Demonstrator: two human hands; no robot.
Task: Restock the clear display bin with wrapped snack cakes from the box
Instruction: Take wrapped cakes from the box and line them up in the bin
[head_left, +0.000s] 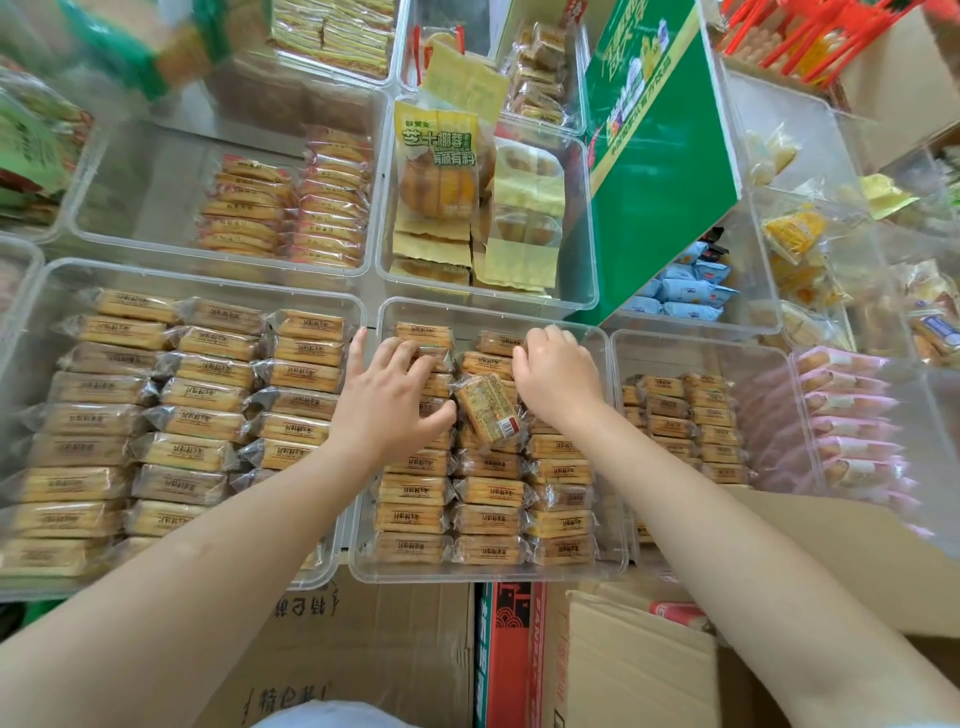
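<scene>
Both your forearms reach forward and slightly inward over the clear display bin (488, 574), which sits front and centre among other clear bins and is packed with three columns of wrapped snack cakes (488, 491). Your left hand (392, 397) lies palm down on the far left column, fingers spread and curled over the wrappers, thumb angled toward the middle; it presses on the cakes, but you cannot tell whether it actually grips one. Your right hand (558, 379) is loosely clenched, knuckles up, resting on the far right column; what its fingers hold underneath is hidden. Between the two hands one loose cake (485, 410) lies tilted across the middle column, label side up, just beside your left thumb. The open cardboard box (639, 660) sits below the bin, under your right forearm.
</scene>
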